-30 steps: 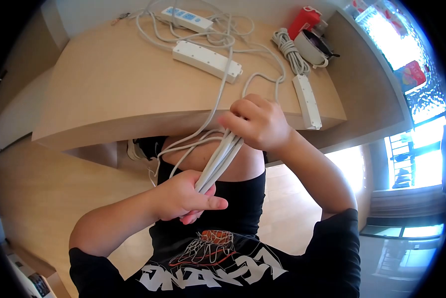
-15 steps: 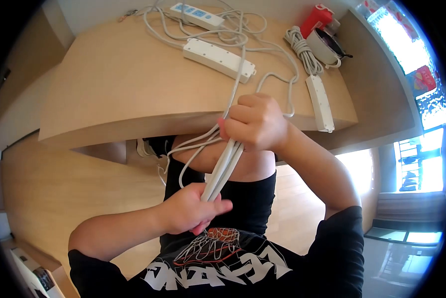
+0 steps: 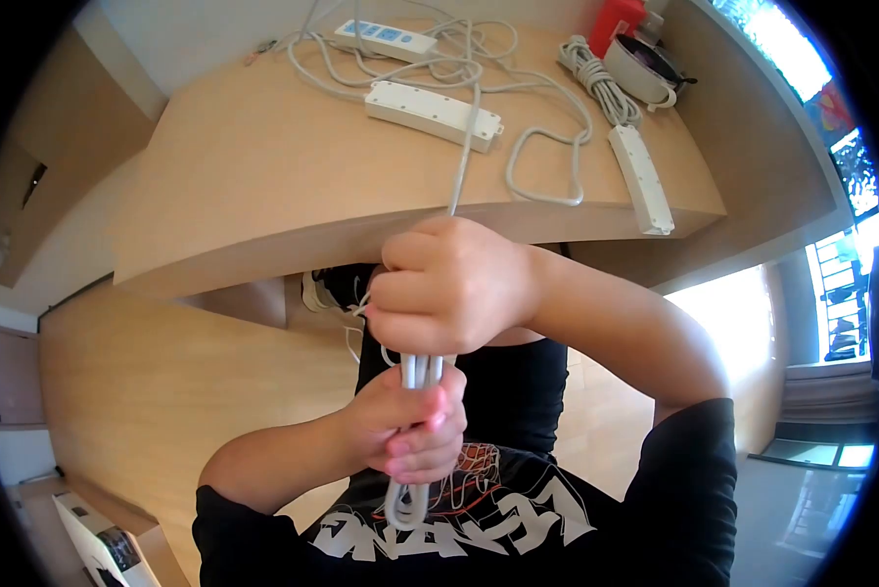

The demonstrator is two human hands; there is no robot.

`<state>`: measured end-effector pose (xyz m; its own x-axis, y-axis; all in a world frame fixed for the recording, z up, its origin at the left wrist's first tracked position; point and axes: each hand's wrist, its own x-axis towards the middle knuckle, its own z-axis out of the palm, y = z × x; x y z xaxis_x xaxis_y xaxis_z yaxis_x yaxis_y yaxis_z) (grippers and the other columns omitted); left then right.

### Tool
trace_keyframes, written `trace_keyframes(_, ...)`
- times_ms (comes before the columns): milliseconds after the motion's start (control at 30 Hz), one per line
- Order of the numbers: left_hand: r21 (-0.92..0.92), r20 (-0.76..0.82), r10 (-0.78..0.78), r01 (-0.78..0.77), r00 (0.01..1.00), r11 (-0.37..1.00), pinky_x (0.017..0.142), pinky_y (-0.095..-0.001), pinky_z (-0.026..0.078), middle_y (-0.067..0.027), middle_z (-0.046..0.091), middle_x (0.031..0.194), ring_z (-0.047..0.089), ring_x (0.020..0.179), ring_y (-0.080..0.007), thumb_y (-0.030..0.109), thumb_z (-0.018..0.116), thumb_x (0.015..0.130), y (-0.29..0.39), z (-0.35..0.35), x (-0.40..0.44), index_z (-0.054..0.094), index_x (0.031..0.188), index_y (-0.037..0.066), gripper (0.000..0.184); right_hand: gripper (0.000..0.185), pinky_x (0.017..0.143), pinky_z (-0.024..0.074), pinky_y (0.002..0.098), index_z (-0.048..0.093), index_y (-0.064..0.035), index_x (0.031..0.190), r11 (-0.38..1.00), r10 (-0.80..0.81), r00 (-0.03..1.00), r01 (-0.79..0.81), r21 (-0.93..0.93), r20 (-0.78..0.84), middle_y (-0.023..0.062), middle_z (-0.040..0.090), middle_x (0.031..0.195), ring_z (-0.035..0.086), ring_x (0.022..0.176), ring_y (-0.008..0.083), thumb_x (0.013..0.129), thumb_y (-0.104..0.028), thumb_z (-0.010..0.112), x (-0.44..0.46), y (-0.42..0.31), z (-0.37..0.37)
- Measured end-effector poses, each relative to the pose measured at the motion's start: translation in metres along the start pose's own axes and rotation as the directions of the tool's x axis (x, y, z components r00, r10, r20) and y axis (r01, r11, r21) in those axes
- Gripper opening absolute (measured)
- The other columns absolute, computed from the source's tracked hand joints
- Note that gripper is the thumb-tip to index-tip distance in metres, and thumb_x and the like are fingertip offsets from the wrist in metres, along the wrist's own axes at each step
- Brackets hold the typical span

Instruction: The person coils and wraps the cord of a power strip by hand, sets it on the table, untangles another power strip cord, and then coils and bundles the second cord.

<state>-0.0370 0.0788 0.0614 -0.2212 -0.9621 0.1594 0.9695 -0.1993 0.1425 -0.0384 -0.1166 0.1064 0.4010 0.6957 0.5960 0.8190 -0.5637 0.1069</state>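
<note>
A folded bundle of white power cord runs between my two hands above my lap. My left hand is wrapped round its lower part, and a looped end hangs out below. Just above, my right hand is closed in a fist round the upper part. From there one strand stretches up over the desk edge to the tangled cord on the desk. A white power strip lies face down in that tangle. Behind it is another power strip with blue-marked sockets facing up.
On the right of the wooden desk lies a third power strip with its cord coiled. A white pot and a red container stand behind it. Side panels bound the desk.
My right hand has moved down and left, close to my left hand. My left hand's fingers have wrapped further round the bundle, whose looped end now shows below. The view has shifted slightly.
</note>
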Motion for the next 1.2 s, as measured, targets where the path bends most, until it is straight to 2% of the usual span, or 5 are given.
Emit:
trace_keyframes(200,0.021,0.098,0.061,-0.064,0.993,0.998,0.041,-0.0234,0.038,0.0019,0.046,0.051,0.045,0.040,-0.0089,0.026,0.057,0.099,0.010,0.017,-0.017,0.051,0.077,0.007,0.030,0.017,0.061,0.0467,0.0280,0.057,-0.0030,0.098,0.340,0.669,0.727,-0.482,0.808,0.152,0.0041,0.059,0.080,0.055,0.066,0.0146,0.087,-0.013,0.065,-0.046,0.002,0.044)
trace_keyframes(433,0.435,-0.261,0.327,-0.192,0.908,0.880,0.040,-0.0277,0.035,0.0008,0.040,0.050,0.040,0.038,-0.0116,0.025,0.054,0.100,0.030,0.009,-0.030,0.050,0.082,0.008,0.025,0.022,0.049,0.0361,0.0241,0.054,-0.0021,0.105,-0.285,0.829,0.201,-0.651,0.703,0.522,-0.0005,0.056,0.068,0.047,0.059,0.0058,0.101,-0.024,0.054,-0.036,-0.023,0.019)
trace_keyframes(567,0.759,-0.534,0.683,-0.073,0.499,0.647,0.038,-0.0305,0.036,-0.0013,0.038,0.051,0.042,0.039,-0.0152,0.033,0.054,0.100,0.031,-0.002,-0.015,0.049,0.084,0.013,0.026,0.040,0.062,0.0495,0.0349,0.042,-0.0008,0.135,0.257,0.911,0.388,-0.797,0.547,0.137,0.0167,0.061,0.079,0.063,0.068,0.0289,0.096,-0.004,0.051,0.001,-0.054,0.005)
trace_keyframes(1033,0.911,-0.140,0.860,-0.277,0.490,0.307,0.052,-0.0221,0.046,-0.0044,0.062,0.080,0.057,0.061,-0.0090,0.028,0.062,0.096,0.019,-0.003,-0.013,0.059,0.093,0.002,0.026,0.036,0.082,0.0486,0.0395,0.064,-0.0006,0.112,0.657,0.745,0.654,-0.754,-0.025,-0.136,0.0139,0.053,0.111,0.054,0.097,0.0332,0.077,-0.004,0.066,0.027,-0.111,0.010)
trace_keyframes(1200,0.867,-0.125,0.608,-0.211,0.784,0.452,0.039,-0.0224,0.042,-0.0019,0.057,0.073,0.051,0.048,-0.0079,0.036,0.065,0.094,0.024,-0.006,-0.029,0.057,0.096,0.007,0.030,0.017,0.076,0.0476,0.0346,0.065,0.0007,0.097,0.558,0.765,0.626,-0.526,0.642,-0.152,0.0116,0.058,0.093,0.058,0.084,0.0261,0.084,-0.009,0.071,0.016,-0.074,-0.008)
